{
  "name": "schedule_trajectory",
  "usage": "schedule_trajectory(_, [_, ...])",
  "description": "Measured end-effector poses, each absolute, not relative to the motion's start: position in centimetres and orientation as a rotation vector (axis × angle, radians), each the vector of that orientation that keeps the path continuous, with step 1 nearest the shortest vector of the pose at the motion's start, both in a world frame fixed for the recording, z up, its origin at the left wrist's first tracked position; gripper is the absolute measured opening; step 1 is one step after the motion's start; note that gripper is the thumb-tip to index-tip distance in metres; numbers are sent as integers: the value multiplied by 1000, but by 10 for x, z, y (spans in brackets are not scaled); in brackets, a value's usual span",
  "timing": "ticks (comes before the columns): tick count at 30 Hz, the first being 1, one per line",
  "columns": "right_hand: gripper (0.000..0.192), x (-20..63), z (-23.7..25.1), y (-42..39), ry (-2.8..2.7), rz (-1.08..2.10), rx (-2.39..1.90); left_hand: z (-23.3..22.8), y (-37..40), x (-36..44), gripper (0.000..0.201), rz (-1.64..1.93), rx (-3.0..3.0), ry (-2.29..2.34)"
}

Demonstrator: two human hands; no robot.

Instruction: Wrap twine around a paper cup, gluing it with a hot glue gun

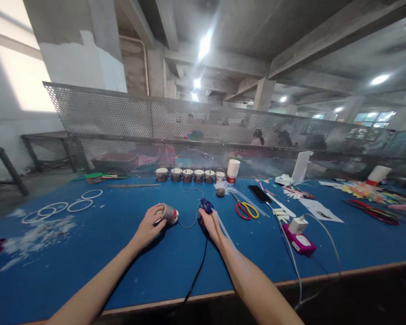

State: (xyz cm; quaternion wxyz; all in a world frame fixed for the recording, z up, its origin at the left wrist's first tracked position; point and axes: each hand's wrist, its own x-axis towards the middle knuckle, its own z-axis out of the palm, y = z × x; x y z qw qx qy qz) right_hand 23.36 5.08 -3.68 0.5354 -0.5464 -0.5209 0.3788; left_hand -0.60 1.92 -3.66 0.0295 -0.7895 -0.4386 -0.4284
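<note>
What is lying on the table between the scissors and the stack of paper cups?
In the head view, a small clear plastic bag lies between the scissors and the stack of paper cups.

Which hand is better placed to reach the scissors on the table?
The right hand: it holds the glue gun just beside the scissors, while the left hand grips a paper cup farther away.

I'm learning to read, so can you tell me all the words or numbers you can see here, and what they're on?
There are none that can be read.
Paper sheet on the blue table: dark marks, too small and blurred.
Phone: screen is dark.
Paper cup in the left hand and glue gun in the right hand: no lettering shows.
</note>
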Motion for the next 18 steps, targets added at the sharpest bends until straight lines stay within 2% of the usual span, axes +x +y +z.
schedule_trajectory(18, [25, 239, -47, 55, -1242, 905, -1325, -30, 11, -1, 20, -1358, -2484, -1469])
